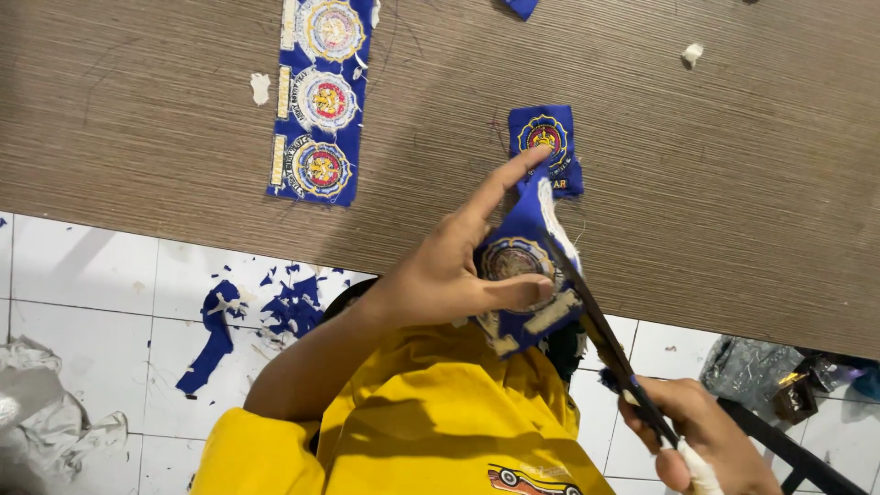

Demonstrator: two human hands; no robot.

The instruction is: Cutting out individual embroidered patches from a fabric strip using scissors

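A blue woven patch (pixel 518 275), embroidered with a round gold-and-red emblem and edged by a pale fabric strip, is held up in front of a yellow shirt (pixel 431 422) by the left hand (pixel 440 270); its fingers (pixel 504 179) are spread, the forefinger stretched along the upper edge of the cloth and the thumb pressed flat across the emblem, so that the patch is pinched between them. Dark-bladed scissors (pixel 596 335) are gripped in the right hand (pixel 710 440), whose fingers are closed through the handles, one wrapped in white tape; the blades lie against the right-hand edge of the patch, on its pale border, and how far they are parted cannot be told. On the brown wood-grain worktop (pixel 733 183) a single cut patch (pixel 548 147) of the same blue cloth lies just beyond the forefinger, and a long strip of uncut patches (pixel 321 101) lies well apart to the left. Blue fabric scraps (pixel 266 316) are scattered on the white tiled floor (pixel 82 275)
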